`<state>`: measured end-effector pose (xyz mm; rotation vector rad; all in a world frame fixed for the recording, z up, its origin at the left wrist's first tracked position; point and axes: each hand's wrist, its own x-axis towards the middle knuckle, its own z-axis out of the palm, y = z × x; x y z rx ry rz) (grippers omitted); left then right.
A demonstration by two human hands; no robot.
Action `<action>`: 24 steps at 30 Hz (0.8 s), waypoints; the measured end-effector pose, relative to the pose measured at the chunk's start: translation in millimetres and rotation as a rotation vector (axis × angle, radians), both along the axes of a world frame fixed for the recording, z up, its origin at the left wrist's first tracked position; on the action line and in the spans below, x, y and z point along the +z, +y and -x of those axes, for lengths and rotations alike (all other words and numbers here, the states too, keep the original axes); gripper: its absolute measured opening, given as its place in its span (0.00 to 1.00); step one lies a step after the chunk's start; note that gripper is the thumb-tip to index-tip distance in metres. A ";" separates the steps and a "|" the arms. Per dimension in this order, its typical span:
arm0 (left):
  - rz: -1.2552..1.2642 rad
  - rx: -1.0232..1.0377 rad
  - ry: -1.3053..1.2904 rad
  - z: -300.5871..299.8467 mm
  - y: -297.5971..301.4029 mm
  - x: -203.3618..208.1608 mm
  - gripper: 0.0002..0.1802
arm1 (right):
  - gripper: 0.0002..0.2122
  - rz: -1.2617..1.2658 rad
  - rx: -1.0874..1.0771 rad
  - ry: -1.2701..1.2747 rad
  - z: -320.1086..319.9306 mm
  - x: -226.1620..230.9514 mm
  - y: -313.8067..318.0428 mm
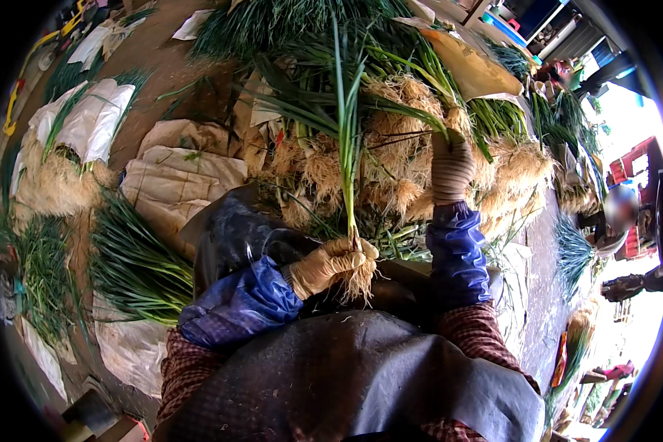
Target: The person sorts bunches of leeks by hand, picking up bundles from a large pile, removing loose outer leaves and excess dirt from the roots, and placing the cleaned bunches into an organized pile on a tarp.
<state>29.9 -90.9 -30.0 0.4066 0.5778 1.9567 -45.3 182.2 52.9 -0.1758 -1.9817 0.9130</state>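
My left hand [330, 267], in a tan glove, is closed around the lower white stems of a few green onions [348, 173]. They stand upright, and their pale roots hang below my fingers. Farther forward and to the right, my gloved right hand [451, 166] is at the edge of the heap. A long green leaf [409, 110] runs sideways to its fingers, which look closed on it; the fingertips are partly hidden. Behind both hands lies a big heap of green onions [287, 33], with tangled straw-coloured roots [401, 110] toward me.
A dark apron [361, 368] covers my lap. To the left are folded tan sacks [180, 177], a bunch of green onions [136, 258] and another bunch wrapped in white sacking [96, 121]. More bunches and other people sit along the right side.
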 end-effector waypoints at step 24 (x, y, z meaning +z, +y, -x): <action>0.010 0.005 -0.171 -8.7 0.6 2.8 0.08 | 0.03 0.898 0.660 -0.606 -80.6 -22.5 -86.8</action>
